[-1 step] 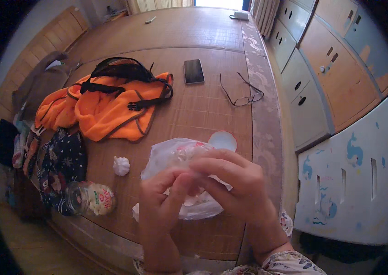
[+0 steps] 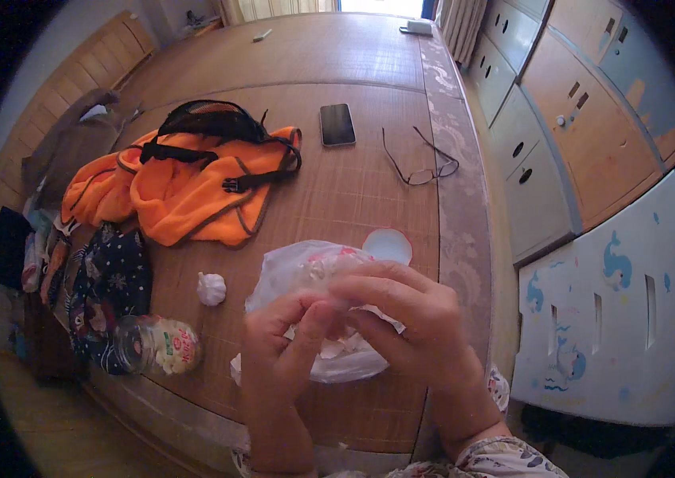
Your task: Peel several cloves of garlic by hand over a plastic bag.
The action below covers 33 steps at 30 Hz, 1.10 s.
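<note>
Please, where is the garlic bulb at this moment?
In the head view, the garlic bulb lies on the mat, left of the white plastic bag, between the orange cloth and the glass jar.

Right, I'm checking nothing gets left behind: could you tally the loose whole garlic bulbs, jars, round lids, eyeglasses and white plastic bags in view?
Loose whole garlic bulb: 1
Glass jar: 1
Round lid: 1
Eyeglasses: 1 pair
White plastic bag: 1
Total: 5

Left hand (image 2: 290, 334) and right hand (image 2: 421, 319) held close together
Forearms (image 2: 280, 442) extend from below, wrists (image 2: 465, 398) apart, fingers (image 2: 381, 293) bent inward.
</note>
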Each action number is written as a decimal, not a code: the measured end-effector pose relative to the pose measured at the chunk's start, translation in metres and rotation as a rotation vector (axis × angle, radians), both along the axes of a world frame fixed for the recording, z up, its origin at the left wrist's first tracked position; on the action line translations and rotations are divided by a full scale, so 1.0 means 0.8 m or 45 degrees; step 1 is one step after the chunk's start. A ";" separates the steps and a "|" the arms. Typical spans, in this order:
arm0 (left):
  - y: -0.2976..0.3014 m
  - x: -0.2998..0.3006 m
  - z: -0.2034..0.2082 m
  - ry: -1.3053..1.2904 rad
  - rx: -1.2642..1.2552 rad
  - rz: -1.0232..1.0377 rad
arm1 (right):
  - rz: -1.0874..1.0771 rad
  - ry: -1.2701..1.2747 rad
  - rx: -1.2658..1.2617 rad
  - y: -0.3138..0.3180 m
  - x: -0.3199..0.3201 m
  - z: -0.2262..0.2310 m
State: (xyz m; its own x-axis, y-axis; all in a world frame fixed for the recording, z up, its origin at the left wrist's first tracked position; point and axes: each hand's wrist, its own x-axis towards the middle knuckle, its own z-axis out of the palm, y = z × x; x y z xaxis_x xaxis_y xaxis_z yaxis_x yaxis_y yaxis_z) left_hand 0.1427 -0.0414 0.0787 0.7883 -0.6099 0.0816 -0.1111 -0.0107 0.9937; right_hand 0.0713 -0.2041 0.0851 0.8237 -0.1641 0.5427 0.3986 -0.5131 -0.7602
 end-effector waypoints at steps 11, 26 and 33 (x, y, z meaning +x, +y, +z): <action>0.010 0.000 -0.001 0.289 -0.233 -0.150 | 0.132 -0.091 0.025 -0.005 -0.004 0.007; 0.012 0.005 -0.003 0.248 -0.130 -0.178 | 0.120 -0.183 -0.163 -0.004 -0.005 0.004; 0.006 0.003 -0.003 0.260 -0.079 -0.122 | 0.088 -0.195 -0.146 0.001 -0.005 -0.005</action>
State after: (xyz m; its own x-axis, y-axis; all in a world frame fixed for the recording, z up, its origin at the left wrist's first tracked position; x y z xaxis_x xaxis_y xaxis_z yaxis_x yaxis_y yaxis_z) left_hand 0.1448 -0.0364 0.0766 0.7310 -0.6816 -0.0339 0.0948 0.0523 0.9941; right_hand 0.0673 -0.2035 0.0815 0.7371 -0.0398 0.6746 0.5425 -0.5603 -0.6259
